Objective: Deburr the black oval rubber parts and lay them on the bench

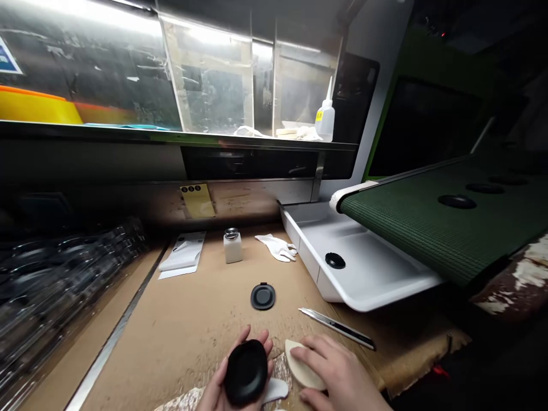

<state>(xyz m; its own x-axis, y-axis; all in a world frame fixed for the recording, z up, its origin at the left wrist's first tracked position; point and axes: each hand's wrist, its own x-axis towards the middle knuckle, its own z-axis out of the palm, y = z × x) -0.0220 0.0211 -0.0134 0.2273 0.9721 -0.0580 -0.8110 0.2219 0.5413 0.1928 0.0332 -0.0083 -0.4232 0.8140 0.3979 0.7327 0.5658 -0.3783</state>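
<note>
The left hand [222, 379] is cupped palm-up and closed around a black oval piece [247, 372], gripping it by the edges with the fingertips showing past its far rim. The piece sits tilted in the hand, dished face upward, its long axis running away from the person and leaning to the right.

The right hand [338, 371] lies palm-down over a cream pad [302, 365], fingers extended across it. Contact is confirmed, but whether the hand is gripping the pad cannot be determined. The pad's long axis runs diagonally, from upper left to lower right. The pad rests on the worktop [171, 348], which is covered in brown card, and the two hands are close together.

A snap-off knife [336, 327] lies diagonally just beyond the right hand. Ahead of the hands, a flat black disc [262, 297] lies on the worktop, its small tab toward the far side. Further on stand a white bottle [232, 246] with a metal cap, white gloves [276, 247] and white papers [182, 255].

To the right, a white tray [342, 268] holds a black disc [334, 261], beneath the end of a green belt [428, 214]. Stacked clear trays [64, 274] lie along the left side.
</note>
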